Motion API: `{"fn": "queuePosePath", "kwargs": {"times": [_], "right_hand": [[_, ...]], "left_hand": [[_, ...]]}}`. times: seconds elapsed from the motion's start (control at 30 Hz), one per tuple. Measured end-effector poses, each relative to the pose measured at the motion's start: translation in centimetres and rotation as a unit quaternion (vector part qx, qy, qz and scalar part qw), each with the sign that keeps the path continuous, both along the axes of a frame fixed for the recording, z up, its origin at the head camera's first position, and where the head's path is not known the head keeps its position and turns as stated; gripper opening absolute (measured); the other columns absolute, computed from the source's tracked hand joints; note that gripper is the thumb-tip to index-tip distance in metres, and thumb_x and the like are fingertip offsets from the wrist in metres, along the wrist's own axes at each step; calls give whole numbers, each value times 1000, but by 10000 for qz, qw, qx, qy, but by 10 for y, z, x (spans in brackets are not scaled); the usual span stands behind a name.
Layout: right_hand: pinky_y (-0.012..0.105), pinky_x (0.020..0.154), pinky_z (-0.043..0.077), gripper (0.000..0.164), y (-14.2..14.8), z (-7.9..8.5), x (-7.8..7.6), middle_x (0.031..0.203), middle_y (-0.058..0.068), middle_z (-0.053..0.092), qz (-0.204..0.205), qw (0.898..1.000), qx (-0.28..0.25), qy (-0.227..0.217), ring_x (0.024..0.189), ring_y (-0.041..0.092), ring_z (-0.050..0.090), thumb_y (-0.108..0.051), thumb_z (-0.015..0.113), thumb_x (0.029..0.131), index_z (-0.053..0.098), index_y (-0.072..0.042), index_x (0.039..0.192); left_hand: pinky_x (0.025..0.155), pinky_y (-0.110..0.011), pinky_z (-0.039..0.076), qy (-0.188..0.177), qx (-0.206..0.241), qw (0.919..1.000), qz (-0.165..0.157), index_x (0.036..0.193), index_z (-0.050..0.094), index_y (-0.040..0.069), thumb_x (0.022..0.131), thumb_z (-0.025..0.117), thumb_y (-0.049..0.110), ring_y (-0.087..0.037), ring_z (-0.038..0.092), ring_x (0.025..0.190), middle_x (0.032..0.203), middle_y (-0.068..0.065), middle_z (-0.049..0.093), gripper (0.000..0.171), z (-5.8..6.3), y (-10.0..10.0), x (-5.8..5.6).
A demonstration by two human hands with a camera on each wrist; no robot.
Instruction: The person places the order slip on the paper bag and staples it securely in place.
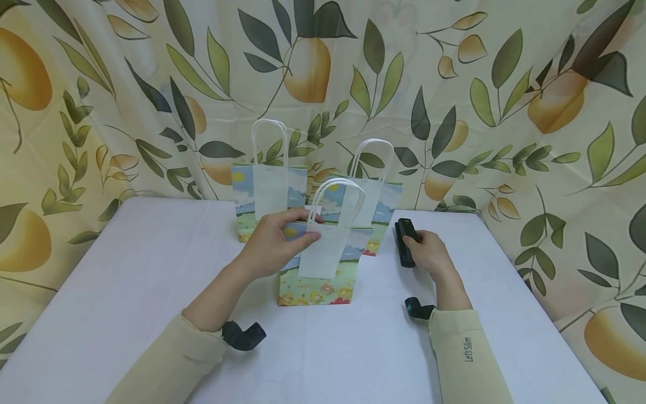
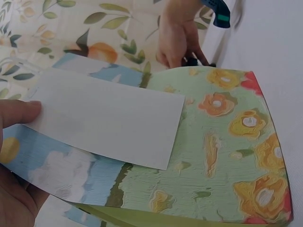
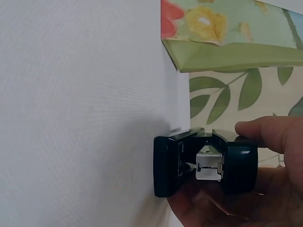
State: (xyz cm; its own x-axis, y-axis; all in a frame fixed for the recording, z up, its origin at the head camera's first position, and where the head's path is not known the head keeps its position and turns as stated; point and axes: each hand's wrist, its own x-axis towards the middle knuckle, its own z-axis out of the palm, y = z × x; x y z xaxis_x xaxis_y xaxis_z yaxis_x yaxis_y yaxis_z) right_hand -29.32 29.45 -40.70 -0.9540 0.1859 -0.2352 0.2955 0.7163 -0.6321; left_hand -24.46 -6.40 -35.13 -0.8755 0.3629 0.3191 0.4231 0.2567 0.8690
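My left hand [image 1: 267, 247] grips the top edge of a small paper gift bag [image 1: 315, 292], its thumb in front near a white paper slip [image 1: 323, 258]. The bag has white cord handles and a print of sky, grass and flowers; it stands upright on the table. In the left wrist view, the thumb presses the upper end of the slip [image 2: 109, 118] against the bag [image 2: 227, 156]. To the right, my right hand [image 1: 433, 257] holds a black stapler [image 1: 405, 244] low at the tabletop. The right wrist view shows the stapler's [image 3: 239, 168] front end, its jaws apart.
Two similar bags, one at back left [image 1: 298, 191] and one at back right [image 1: 391, 207], stand behind the front bag, each with a white slip. A white cloth covers the table [image 1: 151, 264]. A fruit-and-leaf patterned curtain [image 1: 313, 67] hangs behind it.
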Motion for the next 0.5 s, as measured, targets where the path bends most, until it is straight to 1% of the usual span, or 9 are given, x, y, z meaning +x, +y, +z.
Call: {"fn": "queuePosePath", "kwargs": {"times": [0.07, 0.13, 0.27, 0.33, 0.43, 0.5], "right_hand": [[55, 107, 50, 63, 1, -2, 0, 145, 35, 50, -24, 10000, 11, -58, 125, 42, 56, -32, 44, 110, 34, 12, 154], [55, 105, 51, 63, 2, -3, 0, 144, 34, 51, -17, 9999, 38, -96, 123, 42, 56, -33, 44, 110, 34, 12, 154], [54, 104, 52, 64, 3, -5, -1, 142, 33, 52, 2, 10000, 51, -85, 121, 40, 56, -35, 44, 110, 37, 11, 153], [53, 103, 52, 64, 4, -6, -1, 142, 33, 53, 40, 9999, 62, -71, 121, 40, 56, -35, 44, 110, 37, 11, 153], [55, 105, 50, 65, 5, -6, -1, 144, 33, 52, 87, 9999, 77, -77, 124, 41, 55, -36, 44, 110, 37, 11, 153], [55, 106, 50, 65, 5, -6, -1, 144, 34, 51, 110, 9999, 85, -92, 125, 41, 55, -37, 44, 109, 37, 11, 153]], "left_hand": [[99, -46, 54, 30, -29, 10000, 32, 129, 68, 18, 96, 77, 19, -19, 65, 124, 128, 0, 73, 35, 0, 0, 0], [96, -45, 56, 24, -34, 10000, 39, 138, 63, 20, 95, 77, 19, -19, 67, 119, 126, 0, 73, 45, -1, 0, -1], [86, -40, 61, -92, 144, 9998, -82, 148, 51, 23, 95, 77, 17, -19, 73, 108, 120, -2, 76, 59, -3, 1, -1], [83, -38, 62, -158, 246, 9995, -151, 150, 47, 25, 95, 76, 15, -21, 75, 106, 124, -4, 75, 63, -3, 1, -2], [81, -39, 63, -219, 319, 9991, -159, 150, 43, 28, 96, 76, 15, -24, 75, 108, 133, -6, 70, 65, -3, 2, -2], [81, -39, 63, -272, 333, 9990, -138, 149, 40, 29, 96, 76, 15, -25, 74, 110, 135, -7, 68, 66, -3, 2, -1]]}}
